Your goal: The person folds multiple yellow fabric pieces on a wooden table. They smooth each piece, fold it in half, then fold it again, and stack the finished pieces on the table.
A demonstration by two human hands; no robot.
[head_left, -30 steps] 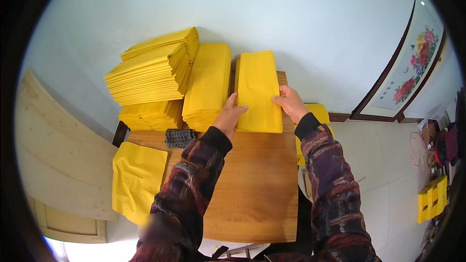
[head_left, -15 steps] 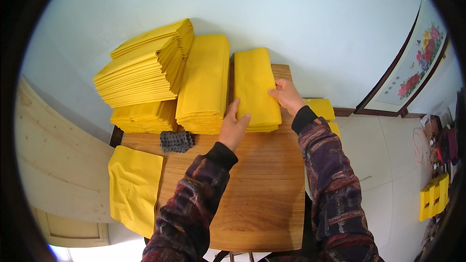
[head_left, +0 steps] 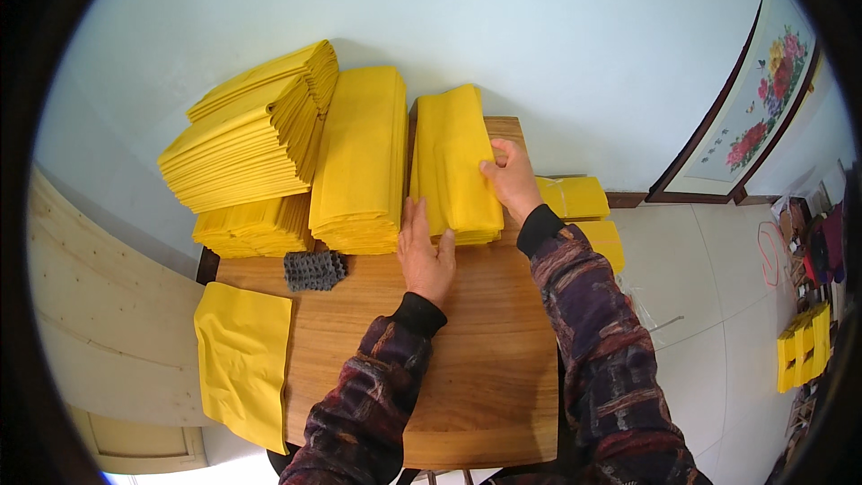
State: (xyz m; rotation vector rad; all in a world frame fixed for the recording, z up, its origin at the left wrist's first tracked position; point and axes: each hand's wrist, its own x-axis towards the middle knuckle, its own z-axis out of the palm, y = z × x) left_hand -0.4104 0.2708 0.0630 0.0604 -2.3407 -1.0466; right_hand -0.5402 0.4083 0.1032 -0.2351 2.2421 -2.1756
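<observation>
A stack of folded yellow sheets, cloth or paper, lies at the right of the wooden table's far end. My right hand pinches its right edge, thumb on top and fingers over the side. The top layer bulges up along its length. At the stack's near left corner is my left hand, fingers stretched out and thumb apart, seemingly resting against the edge. A taller yellow stack stands just to the left. Beyond that, a fanned yellow pile leans on top of another yellow bundle.
A dark grey bumpy pad sits on the table before the stacks. One yellow sheet hangs over the left edge. More yellow bundles lie low at the right. A wooden board borders the left; a framed flower picture leans right.
My view has shifted slightly, moving the scene left. My left hand has drawn a little nearer to me along the stack's edge. The top layer now bulges more under my right hand.
</observation>
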